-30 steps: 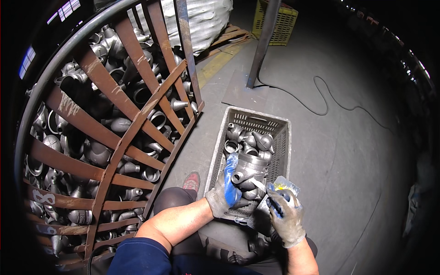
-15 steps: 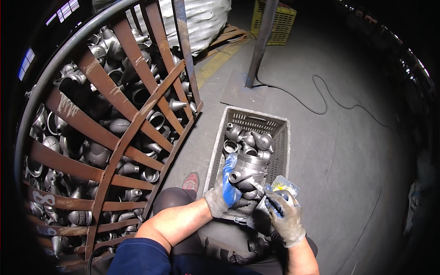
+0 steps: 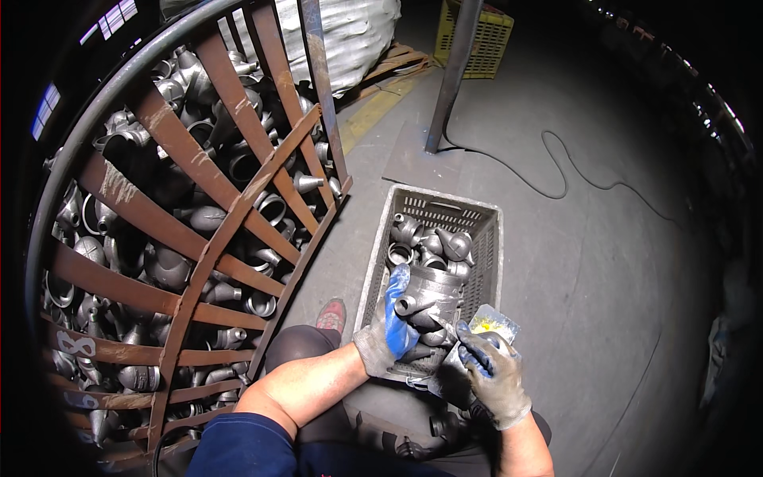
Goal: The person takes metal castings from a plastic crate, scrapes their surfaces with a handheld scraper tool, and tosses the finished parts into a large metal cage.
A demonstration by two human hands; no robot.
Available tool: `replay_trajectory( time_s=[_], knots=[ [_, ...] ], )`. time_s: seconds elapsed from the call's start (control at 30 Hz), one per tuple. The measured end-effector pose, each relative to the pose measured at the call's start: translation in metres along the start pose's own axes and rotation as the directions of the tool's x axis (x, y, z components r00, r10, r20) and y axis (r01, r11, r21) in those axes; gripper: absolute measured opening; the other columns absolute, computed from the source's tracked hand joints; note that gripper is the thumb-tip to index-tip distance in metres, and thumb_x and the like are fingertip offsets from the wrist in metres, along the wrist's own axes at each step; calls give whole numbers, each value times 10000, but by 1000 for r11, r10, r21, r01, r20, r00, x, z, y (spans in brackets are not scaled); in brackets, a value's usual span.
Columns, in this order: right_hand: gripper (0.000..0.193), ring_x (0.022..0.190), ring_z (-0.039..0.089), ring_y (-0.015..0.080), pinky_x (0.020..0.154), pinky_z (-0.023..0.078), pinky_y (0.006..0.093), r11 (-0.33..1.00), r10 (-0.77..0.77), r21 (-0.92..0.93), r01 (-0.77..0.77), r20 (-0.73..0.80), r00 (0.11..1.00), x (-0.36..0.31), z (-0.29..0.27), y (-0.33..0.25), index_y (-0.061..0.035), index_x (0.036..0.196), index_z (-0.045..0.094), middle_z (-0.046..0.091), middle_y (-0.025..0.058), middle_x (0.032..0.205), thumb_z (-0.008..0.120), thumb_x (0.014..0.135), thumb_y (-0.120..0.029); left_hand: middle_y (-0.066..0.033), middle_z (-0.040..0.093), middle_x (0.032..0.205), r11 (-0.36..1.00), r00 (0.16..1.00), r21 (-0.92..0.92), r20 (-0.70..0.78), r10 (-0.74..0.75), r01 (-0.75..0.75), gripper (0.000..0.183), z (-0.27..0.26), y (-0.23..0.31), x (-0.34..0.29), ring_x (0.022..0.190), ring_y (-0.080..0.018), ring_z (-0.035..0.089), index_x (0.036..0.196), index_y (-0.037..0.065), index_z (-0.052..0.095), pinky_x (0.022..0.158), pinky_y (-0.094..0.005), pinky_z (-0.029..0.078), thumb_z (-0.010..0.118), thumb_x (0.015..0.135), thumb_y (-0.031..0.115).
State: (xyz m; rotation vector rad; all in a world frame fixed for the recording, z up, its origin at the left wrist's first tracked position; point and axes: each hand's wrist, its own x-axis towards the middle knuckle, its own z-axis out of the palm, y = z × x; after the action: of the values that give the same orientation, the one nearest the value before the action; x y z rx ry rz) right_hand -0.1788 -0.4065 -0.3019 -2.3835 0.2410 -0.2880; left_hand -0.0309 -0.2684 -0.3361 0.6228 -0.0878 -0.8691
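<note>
My left hand (image 3: pixel 395 330), in a blue and grey work glove, grips a grey metal casting (image 3: pixel 437 288) with a wide threaded collar and a short side spout. Its thumb lies up along the casting's left side. My right hand (image 3: pixel 494 374), gloved alike, is closed around a slim, light-coloured pointed tool (image 3: pixel 442 323) whose exact kind I cannot make out. The tool's tip is at the casting's lower right side, next to the spout. The casting is over a grey plastic crate (image 3: pixel 499 238), where several similar castings (image 3: pixel 455 245) lie.
On my left stands a large cage of rusty brown bars (image 3: pixel 208 262), full of metal castings. Beside my right hand is a small pale tray (image 3: pixel 509 324) with yellow bits. Farther off are a steel post (image 3: pixel 455 87), a black cable (image 3: pixel 548 194) and a yellow crate (image 3: pixel 486 44).
The casting has tilted very slightly in my left hand, and the tool's tip has shifted a little against it. My right hand has barely moved.
</note>
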Motion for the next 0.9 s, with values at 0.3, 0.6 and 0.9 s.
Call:
replay_trajectory(
  time_s=[0.3,0.6,0.9],
  knots=[
    [316,839,609,97,768,508,252,900,142,391,-192,153,978,3,-5,2,47,1162,650,707,71,973,618,848,27,-94,584,1222,995,990,-76,-117,-73,65,630,3,4,-4,1018,-180,641,1384,97,435,765,-370,594,348,987,579],
    [313,717,596,63,634,480,206,782,233,501,-370,316,920,15,-12,-5,61,1169,630,687,50,859,603,857,40,-90,587,1196,951,988,300,-105,115,-79,547,6,4,-12,972,-159,654,1368,77,439,727,-323,598,345,1018,486],
    [361,775,659,142,723,518,280,832,314,407,-377,213,925,9,-13,-4,-8,1172,656,717,86,922,650,813,28,-88,604,1135,991,979,-83,-169,-116,103,551,15,11,-6,874,-156,651,1357,81,452,680,-329,581,346,1012,497]
  ],
)
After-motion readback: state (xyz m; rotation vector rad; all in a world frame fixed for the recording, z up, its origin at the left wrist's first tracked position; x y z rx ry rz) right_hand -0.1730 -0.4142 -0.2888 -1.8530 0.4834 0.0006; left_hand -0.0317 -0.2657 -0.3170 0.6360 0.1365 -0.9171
